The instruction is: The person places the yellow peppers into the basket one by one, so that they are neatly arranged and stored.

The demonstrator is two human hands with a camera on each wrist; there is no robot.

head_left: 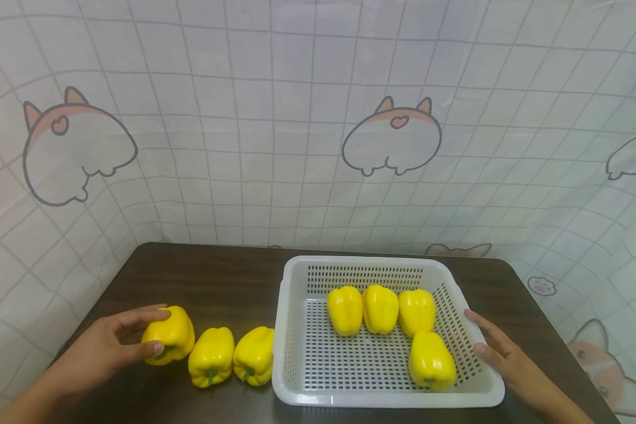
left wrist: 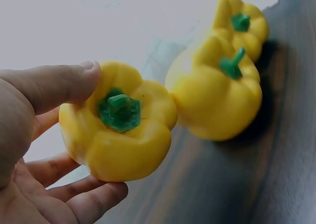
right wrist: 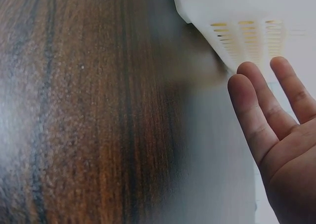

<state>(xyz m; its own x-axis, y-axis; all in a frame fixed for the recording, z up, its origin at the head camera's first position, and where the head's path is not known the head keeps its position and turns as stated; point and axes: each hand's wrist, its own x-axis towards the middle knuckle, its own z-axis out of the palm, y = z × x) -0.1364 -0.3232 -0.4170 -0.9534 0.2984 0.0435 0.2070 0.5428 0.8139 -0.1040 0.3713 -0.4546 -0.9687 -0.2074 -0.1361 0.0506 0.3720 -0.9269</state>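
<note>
Head: the left hand (head_left: 106, 347) pinches a pepper (head_left: 175, 335) at 8 o'clock, tabletop (head_left: 228, 282) reaching the back edge beyond; the right hand (head_left: 509, 359) is at the basket (head_left: 387, 400), 4 o'clock rim. Left wrist: two peppers (left wrist: 215, 95) crowd 2 o'clock. Right wrist: straight fingers (right wrist: 253, 113), slightly spread; tabletop toward 9.

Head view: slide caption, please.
Left hand holds a yellow pepper, right hand at a white basket with four peppers.

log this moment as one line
left hand: holds yellow pepper | right hand: at right rim of white basket | in basket: four peppers | on table: two more peppers
</note>
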